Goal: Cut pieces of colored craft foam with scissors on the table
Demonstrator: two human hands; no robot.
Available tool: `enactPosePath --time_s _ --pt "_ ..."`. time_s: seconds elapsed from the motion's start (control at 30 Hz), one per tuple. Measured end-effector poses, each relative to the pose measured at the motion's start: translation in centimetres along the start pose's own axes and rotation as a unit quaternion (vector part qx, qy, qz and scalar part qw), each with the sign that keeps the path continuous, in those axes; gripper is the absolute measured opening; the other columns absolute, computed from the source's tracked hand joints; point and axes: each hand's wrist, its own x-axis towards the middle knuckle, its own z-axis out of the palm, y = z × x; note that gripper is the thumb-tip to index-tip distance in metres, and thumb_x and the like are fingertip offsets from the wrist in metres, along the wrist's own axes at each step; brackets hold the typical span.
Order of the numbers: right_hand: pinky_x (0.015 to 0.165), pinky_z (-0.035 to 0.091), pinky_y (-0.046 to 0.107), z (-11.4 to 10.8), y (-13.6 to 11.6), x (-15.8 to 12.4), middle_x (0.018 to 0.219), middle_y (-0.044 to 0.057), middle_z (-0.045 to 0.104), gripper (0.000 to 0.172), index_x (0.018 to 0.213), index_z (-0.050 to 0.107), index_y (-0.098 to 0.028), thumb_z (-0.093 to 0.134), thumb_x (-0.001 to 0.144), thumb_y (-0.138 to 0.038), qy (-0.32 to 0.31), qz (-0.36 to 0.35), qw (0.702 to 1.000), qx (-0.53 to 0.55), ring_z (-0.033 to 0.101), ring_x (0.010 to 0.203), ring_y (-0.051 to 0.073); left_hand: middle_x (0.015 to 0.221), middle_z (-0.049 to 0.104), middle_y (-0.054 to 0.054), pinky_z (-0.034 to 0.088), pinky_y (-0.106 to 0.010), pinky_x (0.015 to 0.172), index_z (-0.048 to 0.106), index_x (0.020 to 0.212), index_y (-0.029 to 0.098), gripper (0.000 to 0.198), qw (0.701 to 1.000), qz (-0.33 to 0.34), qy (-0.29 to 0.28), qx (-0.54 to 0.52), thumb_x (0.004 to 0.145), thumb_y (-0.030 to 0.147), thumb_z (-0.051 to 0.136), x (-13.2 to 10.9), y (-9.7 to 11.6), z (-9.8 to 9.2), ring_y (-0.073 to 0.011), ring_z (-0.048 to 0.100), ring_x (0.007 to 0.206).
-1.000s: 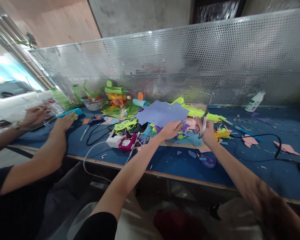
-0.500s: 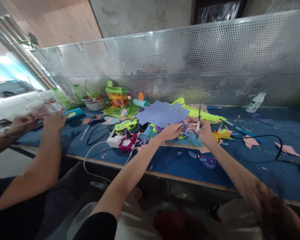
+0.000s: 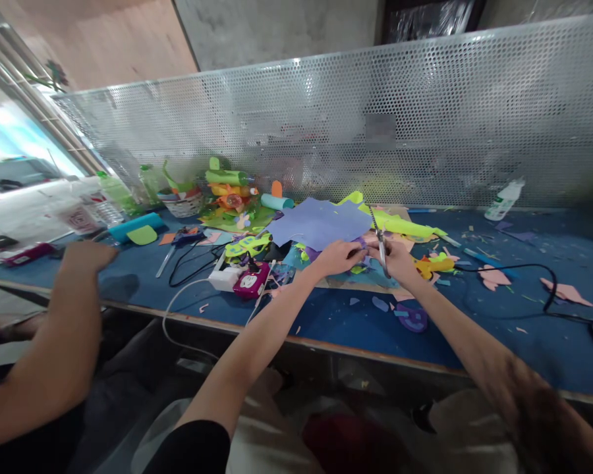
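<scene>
My left hand is closed, pinching a small purple paper piece at its fingertips. Close beside it, my right hand grips a pair of scissors, whose blades point up and away from me. The fingertips of both hands nearly meet, and the held piece is partly hidden by them. Just beyond lies a large lavender sheet with a jagged edge. Lime-green paper and blue scraps show around and beneath my hands.
A co-worker's arm reaches over the table's left end. A magenta charger with white cables sits left of my forearm. At the back stand a woven basket and a white glue bottle. Pink scraps and a black cable lie right.
The scissors have tilted left, toward the paper piece, and turned in my right hand. My left hand barely moved. The co-worker's hands have dropped toward the table edge, away from the cup.
</scene>
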Motion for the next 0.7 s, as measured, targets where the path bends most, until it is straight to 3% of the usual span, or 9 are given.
enactPosePath --time_s 0.23,0.4,0.53,0.63,0.7 --pt "0.054 0.042 0.028 0.2 0.4 0.0 0.057 -0.001 0.063 0.037 0.075 0.074 -0.018 0.078 0.066 -0.053 0.076 0.031 0.996 0.019 0.055 0.057 0.015 0.078 0.071 -0.004 0.041 -0.028 0.064 0.069 0.103 0.022 0.046 0.996 -0.088 0.032 0.013 0.105 0.054 0.036 -0.1 -0.3 -0.2 -0.0194 0.064 0.071" --pt "0.041 0.034 0.026 0.2 0.1 0.2 0.051 -0.005 0.052 0.043 0.087 0.071 -0.017 0.068 0.076 -0.059 0.123 0.052 0.986 0.100 0.039 0.043 0.010 0.112 0.077 -0.007 0.051 -0.033 0.086 0.068 0.126 0.024 0.044 0.994 -0.089 -0.053 -0.020 0.103 0.052 0.041 -0.1 -1.3 0.5 -0.0225 0.070 0.097" --pt "0.038 0.036 0.024 -0.2 -0.8 0.4 0.056 -0.004 0.056 0.039 0.079 0.067 -0.019 0.075 0.072 -0.057 0.142 0.051 0.967 0.203 0.040 0.041 0.007 0.156 0.052 -0.014 0.036 -0.050 0.117 0.048 0.152 0.022 0.066 0.987 -0.119 -0.099 0.038 0.099 0.062 0.042 -0.2 -1.7 1.2 -0.0343 0.049 0.142" --pt "0.035 0.035 0.022 -0.5 -1.1 0.4 0.055 -0.005 0.055 0.040 0.078 0.067 -0.020 0.082 0.066 -0.054 0.147 0.060 0.950 0.270 0.041 0.040 0.006 0.162 0.042 -0.021 0.026 -0.055 0.122 0.030 0.161 0.015 0.085 0.977 -0.180 -0.102 0.059 0.097 0.071 0.037 -0.3 -1.6 1.6 -0.0381 0.038 0.150" --pt "0.034 0.034 0.021 -0.5 -1.0 0.4 0.052 -0.007 0.051 0.042 0.079 0.067 -0.019 0.084 0.064 -0.055 0.147 0.070 0.945 0.283 0.042 0.039 0.006 0.163 0.039 -0.022 0.022 -0.056 0.125 0.034 0.159 0.014 0.087 0.970 -0.222 -0.082 0.062 0.096 0.074 0.030 -0.2 -1.7 1.8 -0.0385 0.031 0.154"
